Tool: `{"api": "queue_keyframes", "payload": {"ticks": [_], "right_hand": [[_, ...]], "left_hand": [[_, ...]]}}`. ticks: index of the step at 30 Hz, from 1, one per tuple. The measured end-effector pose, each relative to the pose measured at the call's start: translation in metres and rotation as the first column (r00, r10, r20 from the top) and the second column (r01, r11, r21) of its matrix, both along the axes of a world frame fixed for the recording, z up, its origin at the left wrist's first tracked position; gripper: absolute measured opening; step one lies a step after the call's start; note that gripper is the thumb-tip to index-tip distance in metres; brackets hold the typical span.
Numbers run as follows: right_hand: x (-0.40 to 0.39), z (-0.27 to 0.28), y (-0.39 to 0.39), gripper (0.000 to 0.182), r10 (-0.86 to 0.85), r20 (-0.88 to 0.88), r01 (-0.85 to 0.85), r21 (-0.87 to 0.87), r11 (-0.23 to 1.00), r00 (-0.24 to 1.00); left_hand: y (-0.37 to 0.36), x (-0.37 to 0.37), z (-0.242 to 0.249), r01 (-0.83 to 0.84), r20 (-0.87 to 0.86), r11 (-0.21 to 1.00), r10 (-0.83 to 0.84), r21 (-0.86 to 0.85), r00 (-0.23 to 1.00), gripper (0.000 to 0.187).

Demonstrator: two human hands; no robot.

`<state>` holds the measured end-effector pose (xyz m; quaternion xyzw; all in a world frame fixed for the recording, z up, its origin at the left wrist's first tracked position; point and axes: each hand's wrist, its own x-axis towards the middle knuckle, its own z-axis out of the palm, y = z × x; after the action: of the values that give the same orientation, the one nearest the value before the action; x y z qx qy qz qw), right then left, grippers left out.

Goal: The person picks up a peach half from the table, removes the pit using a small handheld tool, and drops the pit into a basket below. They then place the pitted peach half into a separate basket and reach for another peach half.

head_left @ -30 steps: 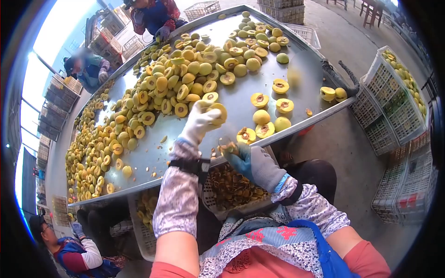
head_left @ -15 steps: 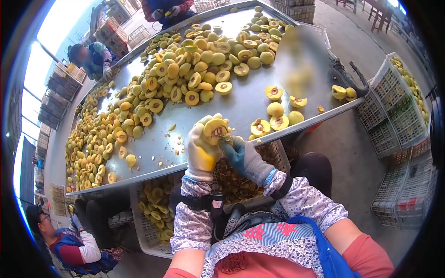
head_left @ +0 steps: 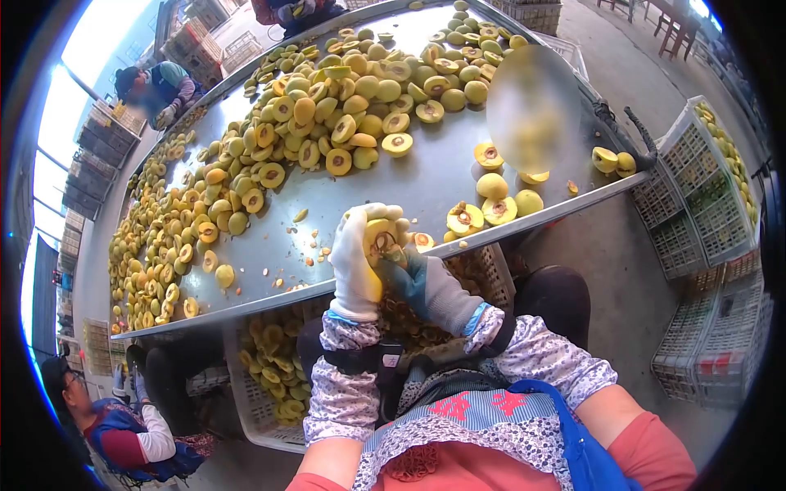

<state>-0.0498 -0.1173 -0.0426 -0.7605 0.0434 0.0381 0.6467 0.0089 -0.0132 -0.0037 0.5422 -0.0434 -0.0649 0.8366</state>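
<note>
My left hand (head_left: 356,262), in a white glove with a yellow palm, is closed round an apricot half (head_left: 381,239), its cut face and brown centre turned toward my right hand. My right hand (head_left: 426,285), in a grey glove with teal fingers, presses its closed fingertips to the lower edge of that cut face. Whatever lies between those fingertips is hidden. Both hands are above the near edge of the metal table (head_left: 327,199). Just beyond them sits a small cut piece (head_left: 422,241) of fruit.
A large heap of halved apricots (head_left: 327,123) covers the table's far side. More halves (head_left: 499,210) lie to the right. Beneath the edge stands a crate (head_left: 270,372) of halves. Stacked crates (head_left: 696,196) stand at right. Co-workers (head_left: 168,86) sit round the table.
My left hand has turned the apricot half more upright, and my right fingertips have shifted slightly lower against it. At the lower left, a co-worker's hands have moved down.
</note>
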Motion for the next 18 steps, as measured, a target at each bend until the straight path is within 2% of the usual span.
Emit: {"api": "queue_keyframes", "payload": {"ticks": [2,4,5,7,9,11,14,16,18], "right_hand": [[-0.002,-0.001,0.0,0.048,0.011,-0.014,-0.012,-0.058,0.998,1.0],[-0.003,-0.014,0.003,0.046,0.019,0.019,-0.02,0.059,0.998,1.0],[-0.004,-0.017,0.008,0.046,0.016,0.019,-0.017,0.058,0.998,1.0],[-0.005,-0.018,0.017,0.035,-0.002,0.072,-0.013,0.207,0.978,0.997],[-0.007,-0.014,0.014,0.04,0.001,0.046,-0.009,0.166,0.986,0.999],[-0.006,-0.013,0.014,0.045,0.006,0.02,-0.008,0.124,0.992,1.0],[-0.004,-0.003,0.014,0.044,0.073,-0.005,-0.07,0.22,0.973,0.997],[-0.008,0.012,0.011,0.044,0.146,-0.072,-0.107,0.389,0.915,0.987],[-0.009,0.019,0.006,0.045,0.167,-0.041,-0.139,0.382,0.914,0.985]], "left_hand": [[0.003,-0.003,0.007,0.047,-0.108,0.998,-0.05,-0.031,0.993,0.029],[0.003,-0.004,0.005,0.047,-0.068,0.999,-0.045,0.024,0.997,0.029],[0.002,-0.004,0.004,0.044,-0.025,0.996,-0.043,0.08,0.999,0.029],[0.0,-0.005,0.006,0.025,-0.072,0.999,-0.022,0.039,0.997,0.028],[-0.001,-0.005,0.005,0.003,-0.125,1.0,-0.003,0.004,0.992,0.028],[-0.001,-0.002,0.0,-0.026,-0.107,1.0,0.025,-0.008,0.994,0.028],[-0.003,-0.001,0.0,-0.045,-0.023,0.998,0.046,0.04,0.999,0.029],[-0.002,0.0,-0.001,-0.025,-0.024,0.999,0.026,0.028,0.999,0.031],[-0.001,0.001,-0.004,-0.004,-0.024,1.0,0.004,0.014,1.0,0.032]]}}
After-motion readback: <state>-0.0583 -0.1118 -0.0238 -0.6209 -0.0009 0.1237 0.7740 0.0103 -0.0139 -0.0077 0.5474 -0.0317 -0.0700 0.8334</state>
